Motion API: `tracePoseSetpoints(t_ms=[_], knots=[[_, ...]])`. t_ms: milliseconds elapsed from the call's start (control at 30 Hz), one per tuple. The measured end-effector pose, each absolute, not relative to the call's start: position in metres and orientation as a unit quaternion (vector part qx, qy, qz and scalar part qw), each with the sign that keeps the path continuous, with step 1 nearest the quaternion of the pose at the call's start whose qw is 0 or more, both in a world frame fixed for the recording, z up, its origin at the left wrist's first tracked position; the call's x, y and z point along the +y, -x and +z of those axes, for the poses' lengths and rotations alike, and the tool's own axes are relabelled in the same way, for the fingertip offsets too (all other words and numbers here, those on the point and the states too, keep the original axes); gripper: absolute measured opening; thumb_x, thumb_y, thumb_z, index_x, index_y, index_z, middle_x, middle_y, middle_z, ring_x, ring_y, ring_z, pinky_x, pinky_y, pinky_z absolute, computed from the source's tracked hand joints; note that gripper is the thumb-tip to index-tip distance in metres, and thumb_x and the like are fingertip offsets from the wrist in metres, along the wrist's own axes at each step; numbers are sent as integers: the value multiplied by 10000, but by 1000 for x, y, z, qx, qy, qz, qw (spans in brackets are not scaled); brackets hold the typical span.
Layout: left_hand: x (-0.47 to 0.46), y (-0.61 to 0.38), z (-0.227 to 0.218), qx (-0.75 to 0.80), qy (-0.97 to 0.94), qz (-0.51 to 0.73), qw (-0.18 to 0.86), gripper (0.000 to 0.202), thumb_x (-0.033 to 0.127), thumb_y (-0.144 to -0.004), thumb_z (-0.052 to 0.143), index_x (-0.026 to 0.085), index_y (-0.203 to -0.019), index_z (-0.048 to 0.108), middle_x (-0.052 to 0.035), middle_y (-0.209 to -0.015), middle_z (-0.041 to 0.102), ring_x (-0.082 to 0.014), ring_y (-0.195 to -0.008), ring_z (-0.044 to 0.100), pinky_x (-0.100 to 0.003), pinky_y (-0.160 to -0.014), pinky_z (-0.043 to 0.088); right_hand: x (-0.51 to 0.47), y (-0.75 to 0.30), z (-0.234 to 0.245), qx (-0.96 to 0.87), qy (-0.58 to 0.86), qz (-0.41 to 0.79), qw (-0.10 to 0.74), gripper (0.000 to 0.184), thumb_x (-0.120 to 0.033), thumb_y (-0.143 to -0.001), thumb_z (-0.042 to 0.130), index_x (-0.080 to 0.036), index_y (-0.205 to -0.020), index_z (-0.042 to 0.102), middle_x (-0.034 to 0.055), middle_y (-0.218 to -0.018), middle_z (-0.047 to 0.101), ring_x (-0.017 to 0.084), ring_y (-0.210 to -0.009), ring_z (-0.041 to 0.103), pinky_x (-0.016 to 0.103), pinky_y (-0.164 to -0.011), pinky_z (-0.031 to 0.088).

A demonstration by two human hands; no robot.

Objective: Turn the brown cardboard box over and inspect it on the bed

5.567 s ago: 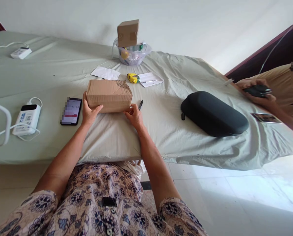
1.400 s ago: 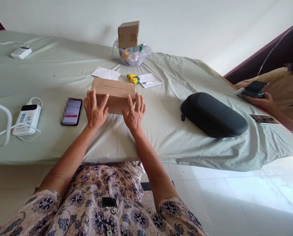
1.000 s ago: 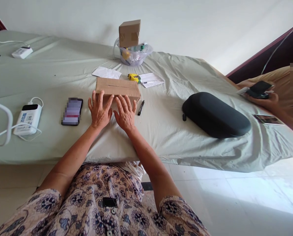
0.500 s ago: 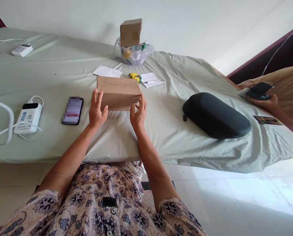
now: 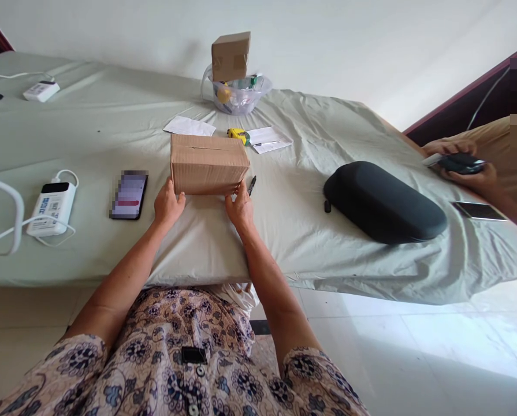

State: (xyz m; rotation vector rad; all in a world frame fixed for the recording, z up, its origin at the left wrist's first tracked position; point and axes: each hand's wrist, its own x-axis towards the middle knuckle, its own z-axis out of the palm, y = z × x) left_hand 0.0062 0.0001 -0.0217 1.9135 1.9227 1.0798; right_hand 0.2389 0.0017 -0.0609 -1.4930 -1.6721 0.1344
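Observation:
A closed brown cardboard box (image 5: 209,178) sits on the cloth-covered table in front of me, its long side facing me. At its lower left corner is my left hand (image 5: 168,205), the fingers against the side and the thumb at the front. My right hand (image 5: 240,208) grips the lower right corner in the same way, its fingertips partly hidden by the box. A black pen (image 5: 252,185) lies just right of that hand. Behind the box are a yellow tape measure (image 5: 238,136) and a white paper (image 5: 272,140) with a pen on it.
A clear plastic basket (image 5: 241,105) at the back holds a smaller cardboard box (image 5: 231,56). To the left lie a phone (image 5: 129,196) and a white power bank (image 5: 52,209) with a cable. On the right are a black case (image 5: 386,202) and another person's hands (image 5: 475,173) holding a dark object.
Both my hands have slid down and toward me along the box's corners. The pen beside the right hand has come into view. The other person's dark object has turned or folded.

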Motion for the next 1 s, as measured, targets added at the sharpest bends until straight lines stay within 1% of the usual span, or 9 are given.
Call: tracePoseSetpoints(t_ms=[167,300,433,533,633,700,800,933,1000], knots=[[-3,-8,-17,690,-656,295,86,636,288,-849,601,97,-1437,449,-230,-1282,678,-378,-1226,642,-509,-1034,492,0,-232,-60,-625,632,93,450,748,-341,-857,542,-174,-1546,303,192,-1269,652,280,-1081,650,483,-973,542],[-2,-6,-18,663,-639,382,79,774,379,-836,660,102,-1501,378,-245,-1383,605,-381,-1302,576,-513,-1099,451,-3,-230,-53,-623,610,100,479,789,-430,-865,579,-203,-1559,280,136,-1169,665,253,-1017,651,454,-929,554],[-5,-8,-16,618,-629,468,53,886,537,-812,694,117,-1516,357,-245,-1372,569,-386,-1319,530,-522,-1125,421,-8,-224,-42,-609,596,64,520,881,-577,-868,615,-237,-1581,225,107,-1144,641,223,-913,636,444,-904,555],[-9,-15,-13,604,-628,487,58,951,586,-789,716,107,-1515,332,-252,-1368,539,-387,-1331,505,-525,-1135,410,-12,-216,-36,-596,613,29,518,1004,-692,-789,674,-227,-1571,249,147,-1201,607,268,-1000,618,495,-941,539],[-12,-23,-12,608,-624,488,62,1061,609,-730,774,110,-1531,288,-257,-1376,509,-407,-1352,476,-543,-1127,417,-14,-208,-32,-588,637,13,498,1104,-749,-728,698,-208,-1575,241,193,-1272,563,342,-1148,573,565,-987,505],[-12,-27,-11,617,-621,480,62,1102,602,-700,805,110,-1534,278,-263,-1370,503,-429,-1356,464,-568,-1115,423,-15,-205,-30,-583,645,15,494,1117,-752,-727,696,-218,-1585,220,197,-1286,550,367,-1193,550,603,-1004,483],[-12,-28,-12,626,-615,475,62,1065,563,-714,811,120,-1531,291,-263,-1370,507,-437,-1346,470,-592,-1107,424,-14,-207,-31,-577,642,26,504,1072,-724,-753,692,-249,-1588,217,177,-1248,563,354,-1148,563,609,-997,478],[-8,-23,-15,620,-610,490,63,999,571,-747,790,139,-1519,327,-248,-1361,532,-409,-1336,488,-581,-1122,417,-10,-215,-36,-588,611,42,529,969,-636,-803,698,-247,-1576,261,153,-1210,577,295,-1083,565,523,-976,508],[-5,-19,-17,611,-609,502,61,957,597,-764,767,152,-1508,359,-233,-1345,556,-392,-1324,502,-568,-1126,418,-7,-220,-38,-584,594,54,551,892,-592,-823,690,-235,-1552,320,127,-1158,590,256,-1024,568,476,-952,523]])
